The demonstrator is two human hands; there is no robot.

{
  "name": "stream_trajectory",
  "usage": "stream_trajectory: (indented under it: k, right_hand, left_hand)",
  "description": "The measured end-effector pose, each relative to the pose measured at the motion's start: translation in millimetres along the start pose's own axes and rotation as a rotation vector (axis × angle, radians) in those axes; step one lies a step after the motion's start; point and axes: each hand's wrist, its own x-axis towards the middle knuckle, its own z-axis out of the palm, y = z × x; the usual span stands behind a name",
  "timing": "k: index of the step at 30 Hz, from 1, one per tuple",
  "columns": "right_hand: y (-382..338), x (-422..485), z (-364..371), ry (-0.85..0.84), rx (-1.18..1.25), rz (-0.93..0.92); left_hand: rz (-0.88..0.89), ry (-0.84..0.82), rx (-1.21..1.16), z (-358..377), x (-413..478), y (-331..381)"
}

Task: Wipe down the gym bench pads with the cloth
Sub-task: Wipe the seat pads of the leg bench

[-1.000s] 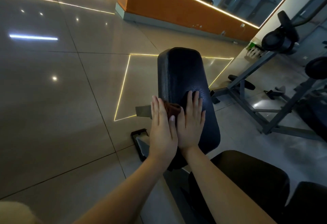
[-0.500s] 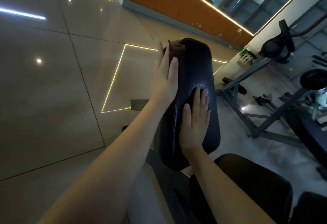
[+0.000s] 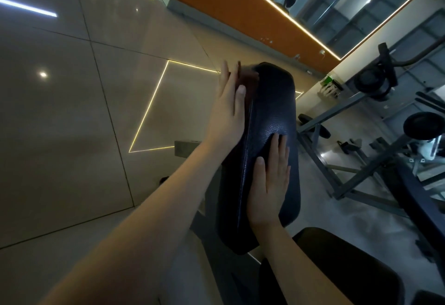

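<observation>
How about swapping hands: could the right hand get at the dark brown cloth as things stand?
Probably yes. The right hand lies flat and free on the black textured backrest pad, with only bare pad between it and the dark brown cloth, though the left hand covers most of it.

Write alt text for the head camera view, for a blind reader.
A person's left hand presses a dark reddish cloth flat against the upper left edge of a black gym bench back pad, while the right hand rests flat on the pad's face lower down. Glossy floor tiles lie left, gym machines right.
</observation>
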Motion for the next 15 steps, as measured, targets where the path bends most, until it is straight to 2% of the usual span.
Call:
stream_trajectory:
  k: [7,12,15]
  right_hand:
    - [-1,-1,0,0.022,0.014,-0.008]
    - [2,0,1,0.033,0.001,-0.034]
    - [5,1,1,0.027,0.002,-0.040]
  left_hand:
    - [-0.035,-0.022,-0.042,-5,9,-4]
    - [-0.026,-0.017,0.008,1,-55,-4]
    - [0.055,-0.041,0.122,6,-85,-3]
